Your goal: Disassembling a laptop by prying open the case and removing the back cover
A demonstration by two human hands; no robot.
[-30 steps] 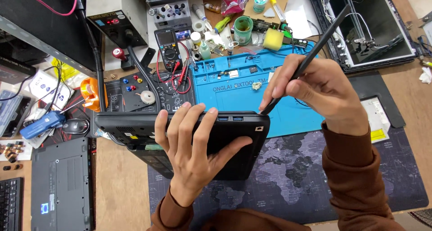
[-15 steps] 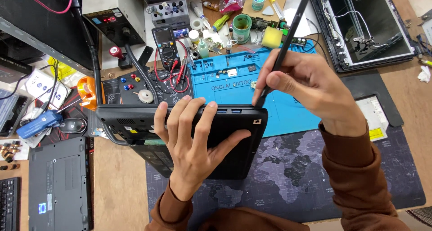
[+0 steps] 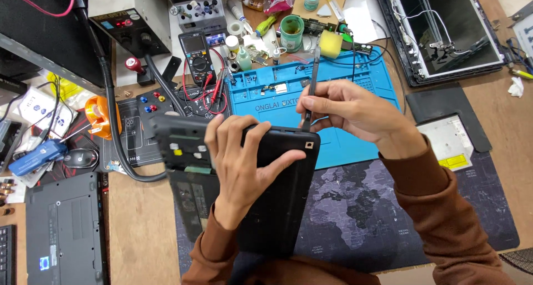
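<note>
- My left hand (image 3: pixel 244 163) is clamped on the black laptop base (image 3: pixel 277 190), holding it tilted above the dark map mat (image 3: pixel 361 207).
- My right hand (image 3: pixel 350 110) pinches a thin pry tool (image 3: pixel 312 79), its tip at the base's far edge.
- The blue mat (image 3: pixel 344 146) lies just beyond; a multimeter (image 3: pixel 195 54) sits far left.

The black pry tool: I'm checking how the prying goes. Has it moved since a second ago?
Yes. The black pry tool has swung upright; against the blue mat, its top moved left, off the open laptop lid.
</note>
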